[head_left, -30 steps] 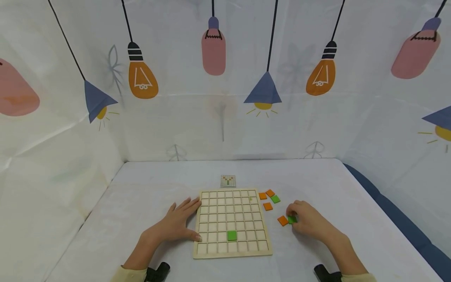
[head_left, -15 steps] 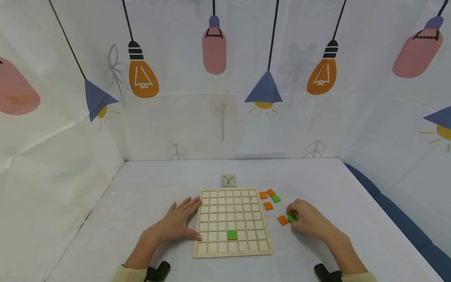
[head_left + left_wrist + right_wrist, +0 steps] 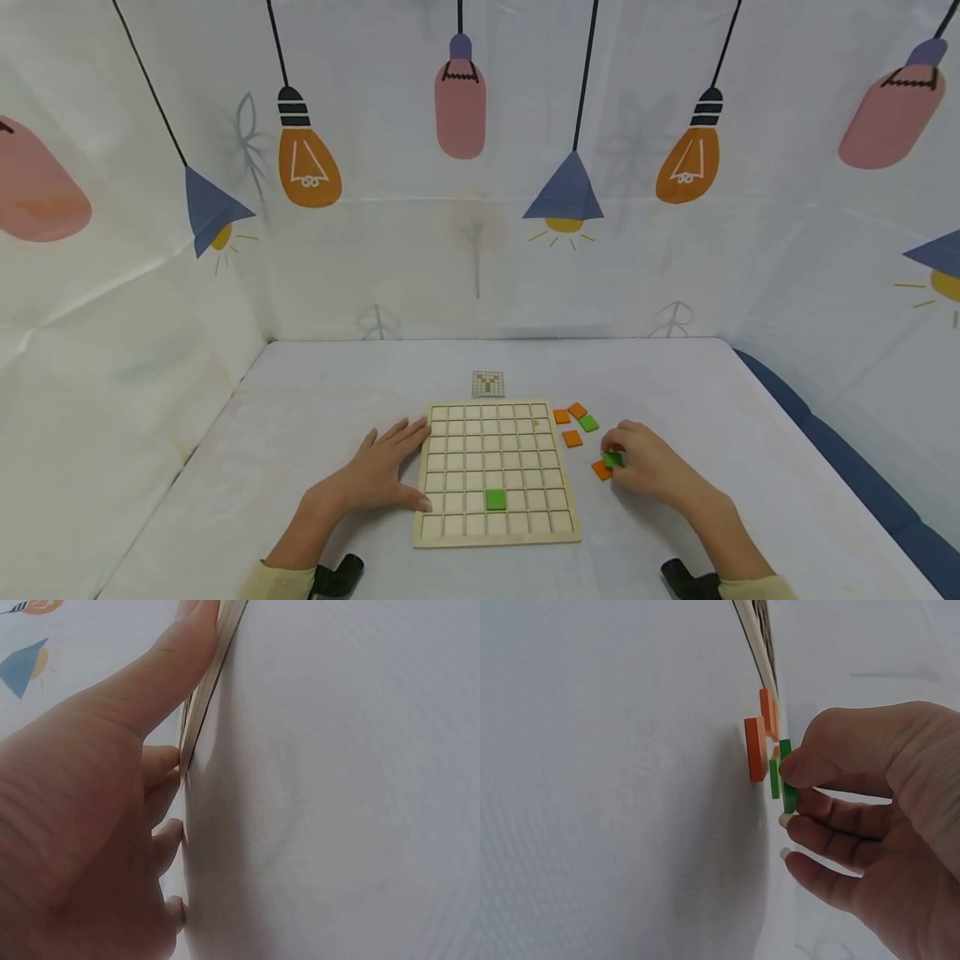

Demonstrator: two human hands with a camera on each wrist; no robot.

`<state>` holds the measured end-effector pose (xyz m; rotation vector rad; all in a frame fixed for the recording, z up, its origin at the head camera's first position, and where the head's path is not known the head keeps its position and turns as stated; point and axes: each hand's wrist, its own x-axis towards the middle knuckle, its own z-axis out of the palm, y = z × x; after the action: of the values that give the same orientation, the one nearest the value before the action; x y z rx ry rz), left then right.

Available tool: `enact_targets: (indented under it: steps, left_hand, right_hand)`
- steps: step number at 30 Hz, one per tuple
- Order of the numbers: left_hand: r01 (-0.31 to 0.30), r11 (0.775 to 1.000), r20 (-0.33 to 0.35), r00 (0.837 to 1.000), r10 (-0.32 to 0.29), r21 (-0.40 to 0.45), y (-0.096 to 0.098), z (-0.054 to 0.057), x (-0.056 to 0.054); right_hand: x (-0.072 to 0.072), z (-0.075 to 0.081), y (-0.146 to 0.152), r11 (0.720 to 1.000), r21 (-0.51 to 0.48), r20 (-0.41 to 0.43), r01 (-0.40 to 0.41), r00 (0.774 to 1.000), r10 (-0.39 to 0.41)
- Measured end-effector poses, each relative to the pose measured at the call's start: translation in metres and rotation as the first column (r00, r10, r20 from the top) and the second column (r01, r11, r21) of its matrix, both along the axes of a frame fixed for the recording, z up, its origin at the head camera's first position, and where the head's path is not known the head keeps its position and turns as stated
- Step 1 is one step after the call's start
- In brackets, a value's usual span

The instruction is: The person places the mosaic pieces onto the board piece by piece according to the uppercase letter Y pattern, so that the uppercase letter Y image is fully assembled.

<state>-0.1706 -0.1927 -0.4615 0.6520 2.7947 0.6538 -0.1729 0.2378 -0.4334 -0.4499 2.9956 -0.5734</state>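
Note:
My right hand [image 3: 651,465] pinches a green square tile [image 3: 789,795] between thumb and fingers, to the right of the wooden grid board [image 3: 454,481]. In the head view that tile overlaps an orange tile [image 3: 601,471] beside it. Spread along the board's left edge, my left hand [image 3: 378,472] touches the frame with its thumb and fingertips, fingers fairly straight. One green tile [image 3: 496,500] sits in a cell of the second row from the near side. The left wrist view has the left thumb against the board's side [image 3: 202,705].
Off the board's upper right corner lie a loose green tile [image 3: 588,423] and several orange tiles [image 3: 572,438]. A small pattern card [image 3: 487,384] lies behind the board. White curtains printed with lamps [image 3: 562,187] surround the white table [image 3: 337,371].
My right hand has moved slightly left with the green tile, which now partly covers the nearby orange tile. The left hand keeps its place at the board.

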Motion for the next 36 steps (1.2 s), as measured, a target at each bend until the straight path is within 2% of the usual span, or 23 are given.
enact_targets:
  steps: [10,21,28,36]
  left_hand:
    - [-0.016,1.000,-0.001,1.000,0.016,0.000,0.001,0.000,-0.001]
    - [-0.004,1.000,0.002,1.000,0.004,0.009,0.000,-0.002,-0.001]
    - [0.002,1.000,0.000,1.000,-0.002,0.003,0.000,-0.002,-0.002]
    - [0.000,1.000,-0.006,1.000,0.000,-0.008,-0.001,-0.003,-0.002]
  right_hand:
    - [-0.001,0.000,-0.014,0.999,-0.013,-0.035,-0.047,0.998,0.047]
    - [-0.006,-0.001,-0.034,0.998,-0.012,-0.040,-0.064,0.997,0.063]
    - [-0.006,0.001,-0.046,0.994,-0.016,-0.068,-0.110,0.992,0.109]
    - [-0.006,0.006,-0.063,0.992,-0.016,-0.036,-0.125,0.992,0.125]
